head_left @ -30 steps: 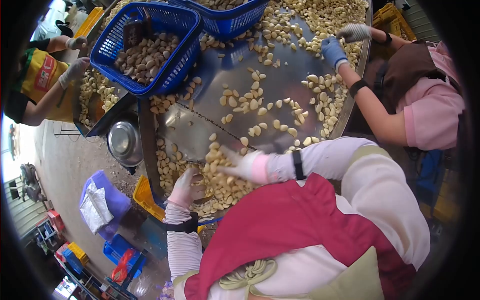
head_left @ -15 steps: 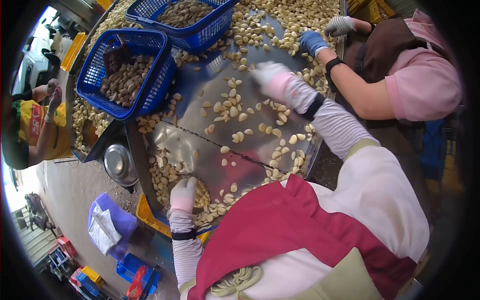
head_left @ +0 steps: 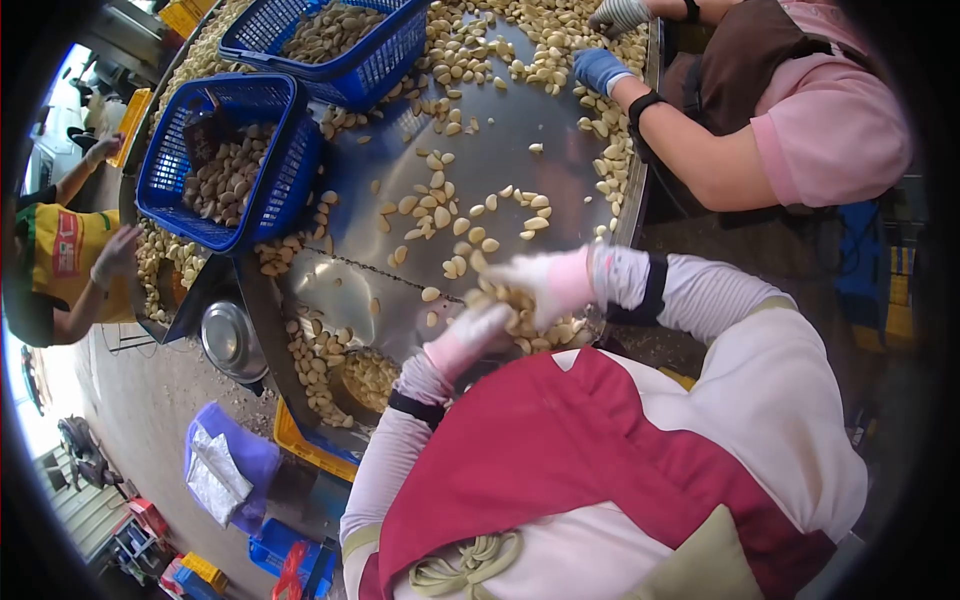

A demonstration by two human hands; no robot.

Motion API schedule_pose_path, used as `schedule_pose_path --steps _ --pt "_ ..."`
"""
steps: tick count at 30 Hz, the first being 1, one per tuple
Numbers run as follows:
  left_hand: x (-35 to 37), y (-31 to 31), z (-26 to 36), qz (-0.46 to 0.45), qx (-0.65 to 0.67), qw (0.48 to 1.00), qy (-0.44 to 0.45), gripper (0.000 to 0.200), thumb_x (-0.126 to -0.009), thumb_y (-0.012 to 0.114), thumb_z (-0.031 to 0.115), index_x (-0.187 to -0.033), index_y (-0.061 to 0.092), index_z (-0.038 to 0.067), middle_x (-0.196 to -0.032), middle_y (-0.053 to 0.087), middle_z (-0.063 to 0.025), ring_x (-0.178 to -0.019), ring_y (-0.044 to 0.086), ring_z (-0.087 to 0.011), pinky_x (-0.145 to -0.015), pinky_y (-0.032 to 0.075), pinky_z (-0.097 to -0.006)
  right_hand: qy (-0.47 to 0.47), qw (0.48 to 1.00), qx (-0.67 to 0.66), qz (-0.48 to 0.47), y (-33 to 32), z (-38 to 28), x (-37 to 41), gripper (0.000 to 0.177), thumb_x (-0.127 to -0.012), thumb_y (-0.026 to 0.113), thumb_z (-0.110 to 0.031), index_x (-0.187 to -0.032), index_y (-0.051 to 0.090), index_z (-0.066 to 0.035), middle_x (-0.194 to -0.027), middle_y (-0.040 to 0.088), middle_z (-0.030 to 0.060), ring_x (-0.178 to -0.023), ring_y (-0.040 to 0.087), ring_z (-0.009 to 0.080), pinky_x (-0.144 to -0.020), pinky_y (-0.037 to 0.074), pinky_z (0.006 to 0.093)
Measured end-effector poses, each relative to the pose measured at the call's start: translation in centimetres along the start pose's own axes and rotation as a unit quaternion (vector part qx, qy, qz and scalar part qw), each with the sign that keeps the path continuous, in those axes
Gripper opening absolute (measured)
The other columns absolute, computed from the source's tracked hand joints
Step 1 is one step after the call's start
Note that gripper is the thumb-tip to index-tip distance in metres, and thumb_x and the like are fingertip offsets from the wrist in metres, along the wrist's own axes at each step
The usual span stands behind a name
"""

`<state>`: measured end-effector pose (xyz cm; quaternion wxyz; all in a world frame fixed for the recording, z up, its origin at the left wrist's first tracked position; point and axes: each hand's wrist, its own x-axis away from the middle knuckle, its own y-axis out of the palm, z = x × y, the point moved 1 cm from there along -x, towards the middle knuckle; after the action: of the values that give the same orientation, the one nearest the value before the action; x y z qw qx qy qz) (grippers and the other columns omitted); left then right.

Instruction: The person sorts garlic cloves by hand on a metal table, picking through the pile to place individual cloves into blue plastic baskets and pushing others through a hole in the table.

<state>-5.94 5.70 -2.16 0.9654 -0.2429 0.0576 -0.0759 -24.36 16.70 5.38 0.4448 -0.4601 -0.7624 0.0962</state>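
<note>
Near the front edge of the metal table (head_left: 540, 100), my gloved left hand (head_left: 470, 338) and gloved right hand (head_left: 548, 285) are close together around a heap of pale flat pieces (head_left: 505, 300). My left hand curves against the heap's left side. My right hand is blurred, its fingers over the heap from the right. Loose pale pieces (head_left: 437, 205) lie scattered beyond them. A round hole filled with pieces (head_left: 368, 378) shows left of my left hand. A thin dark chain (head_left: 380, 270) crosses the metal toward my hands.
Two blue baskets (head_left: 150, 170) (head_left: 375, 75) with brownish pieces stand at the back left. A co-worker's blue-gloved hand (head_left: 600, 70) is at the table's right edge. Another co-worker's hand (head_left: 115, 257) is far left. A metal bowl (head_left: 230, 340) sits beside the table.
My left hand has moved right, away from the round hole. My right hand has come down toward it, and pieces are now gathered between them. The view has shifted slightly.
</note>
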Motion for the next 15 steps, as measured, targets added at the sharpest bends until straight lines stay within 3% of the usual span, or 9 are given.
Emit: schedule_pose_path --steps 2,4,5,6,8,10,11,13,15 --pt "0.8 -2.1 1.4 0.106 0.32 0.908 -0.247 0.037 -0.088 0.061 0.011 -0.125 0.058 0.005 -0.12 0.061 -0.0138 -0.099 0.066 -0.0234 -0.082 0.053 -0.0332 0.073 0.993 0.013 0.09 -3.3 0.4 0.1 0.071 -0.073 0.078 -0.028 -0.135 0.05 -0.009 -0.122 0.059 0.0218 -0.106 0.066 0.0354 -0.089 0.054 0.0424" --pt "2.9 -4.1 0.5 0.182 0.225 0.931 -0.223 0.038 -0.089 0.058 0.007 -0.127 0.057 0.005 -0.123 0.061 -0.012 -0.106 0.065 -0.0192 -0.083 0.055 -0.0315 0.158 0.972 0.168 0.035 -4.0 1.8 0.9 0.049 -0.071 0.077 -0.029 -0.113 0.065 -0.006 -0.098 0.069 0.0175 -0.091 0.07 0.035 -0.079 0.056 0.0426" --pt "3.5 -5.3 2.5 0.312 0.53 0.707 -0.35 0.036 -0.094 0.053 0.005 -0.13 0.055 0.003 -0.122 0.061 -0.0132 -0.106 0.066 -0.0203 -0.079 0.058 -0.0303 0.179 0.961 0.187 -0.096 -3.4 2.1 1.0 0.047 -0.07 0.077 -0.029 -0.109 0.067 -0.007 -0.094 0.071 0.0164 -0.089 0.071 0.0342 -0.078 0.056 0.0427" --pt "5.7 -5.2 1.5 0.312 0.531 0.707 -0.348 0.036 -0.094 0.053 0.005 -0.13 0.055 0.003 -0.122 0.061 -0.0132 -0.106 0.066 -0.0203 -0.079 0.058 -0.0303 0.195 0.933 0.204 -0.225 -2.7 2.3 1.2 0.044 -0.069 0.078 -0.03 -0.106 0.069 -0.007 -0.091 0.072 0.0153 -0.087 0.072 0.0334 -0.076 0.057 0.0428" --pt "10.8 -4.8 -1.4 0.2 0.286 0.882 -0.315 0.03 -0.101 0.052 0.023 -0.118 0.057 -0.001 -0.112 0.063 -0.0122 -0.088 0.068 -0.0181 -0.07 0.056 -0.0267 0.139 0.942 0.218 -0.216 -0.3 1.2 1.8 0.047 -0.067 0.079 -0.032 -0.106 0.07 -0.007 -0.094 0.073 0.015 -0.089 0.072 0.0318 -0.076 0.057 0.0417" --pt "10.7 -4.8 2.6 0.123 0.433 0.761 -0.468 0.03 -0.099 0.054 0.026 -0.113 0.057 0.001 -0.105 0.063 -0.0108 -0.079 0.067 -0.0175 -0.068 0.055 -0.025 0.096 0.942 0.187 -0.262 0.9 -0.7 0.6 0.047 -0.069 0.079 -0.032 -0.108 0.07 -0.006 -0.092 0.073 0.0148 -0.089 0.072 0.0324 -0.077 0.056 0.0417" --pt "13.0 -2.2 0.2 0.064 0.56 0.71 -0.422 0.032 -0.099 0.052 0.026 -0.118 0.057 0.001 -0.1 0.063 -0.0104 -0.077 0.067 -0.0175 -0.068 0.055 -0.0249 0.081 0.944 0.159 -0.277 2.0 -1.3 -0.4 0.043 -0.072 0.077 -0.034 -0.108 0.072 -0.011 -0.096 0.073 0.0102 -0.091 0.071 0.0303 -0.077 0.055 0.0417" --pt "11.3 -1.7 3.8 0.048 0.515 0.732 -0.443 0.033 -0.103 0.046 0.023 -0.126 0.051 0.0 -0.109 0.06 -0.0142 -0.088 0.067 -0.0226 -0.074 0.055 -0.0302 0.062 0.945 0.134 -0.291 6.2 1.3 -2.8 0.039 -0.074 0.076 -0.036 -0.108 0.073 -0.016 -0.101 0.072 0.0055 -0.093 0.07 0.0282 -0.078 0.053 0.0416" --pt "11.0 -1.1 4.0 0.038 0.493 0.742 -0.453 0.029 -0.105 0.04 0.017 -0.127 0.048 0.0 -0.116 0.059 -0.0166 -0.093 0.066 -0.0259 -0.077 0.056 -0.0342 -0.059 0.964 0.099 -0.241 14.1 -1.6 -10.7 0.041 -0.075 0.075 -0.032 -0.112 0.07 -0.014 -0.102 0.071 0.0062 -0.093 0.069 0.0269 -0.078 0.053 0.0403"
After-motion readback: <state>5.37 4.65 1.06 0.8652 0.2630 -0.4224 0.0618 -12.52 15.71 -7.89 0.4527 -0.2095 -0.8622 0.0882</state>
